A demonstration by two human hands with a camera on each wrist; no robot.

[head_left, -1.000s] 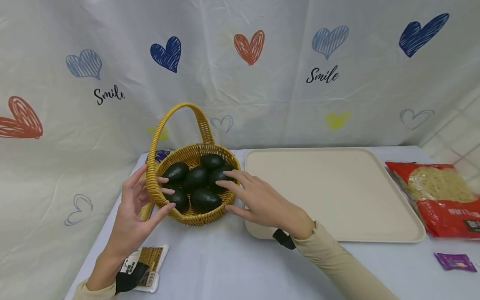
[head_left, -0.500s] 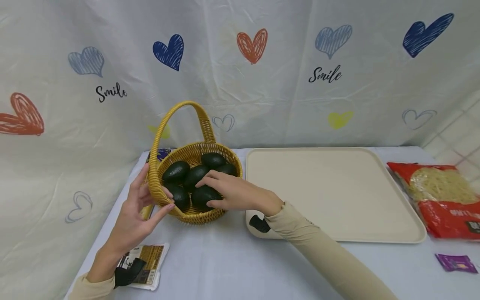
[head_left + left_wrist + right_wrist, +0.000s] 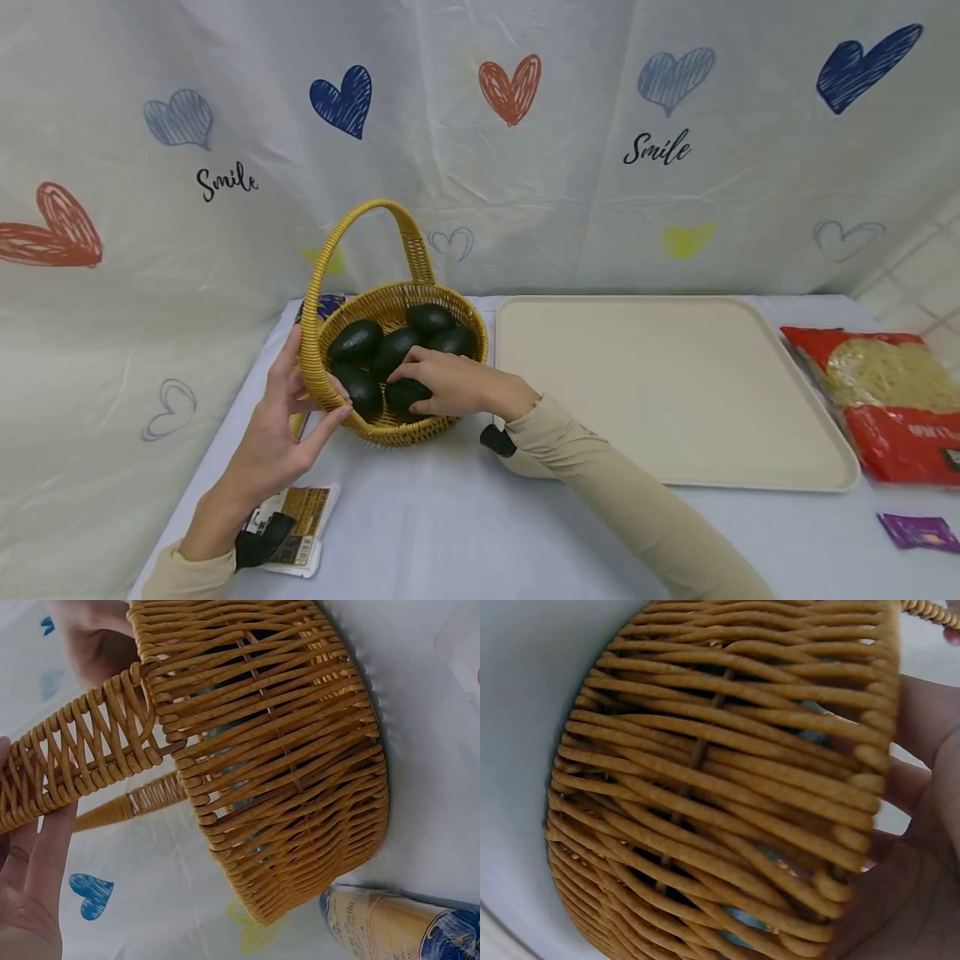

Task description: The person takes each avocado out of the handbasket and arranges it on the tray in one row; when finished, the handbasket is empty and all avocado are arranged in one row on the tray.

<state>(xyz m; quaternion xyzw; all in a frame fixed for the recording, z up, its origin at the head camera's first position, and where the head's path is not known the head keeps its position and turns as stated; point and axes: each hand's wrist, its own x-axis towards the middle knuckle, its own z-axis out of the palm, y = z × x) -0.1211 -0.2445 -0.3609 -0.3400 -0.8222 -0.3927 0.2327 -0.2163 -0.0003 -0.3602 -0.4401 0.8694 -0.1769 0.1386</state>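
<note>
- Right hand clamped round an avocado by the near rim of the basket — slick, probably firm, cup its middle.
- Left hand grips the stiff-looking handle.

I hold the left hand raised, fingers pointing away from me and thumb opposed to them in a light grip; its wrist rises from the lower left. I see the right arm slanting inward, the right hand back uppermost, fingers bent downward, pinching with the thumb.
</note>
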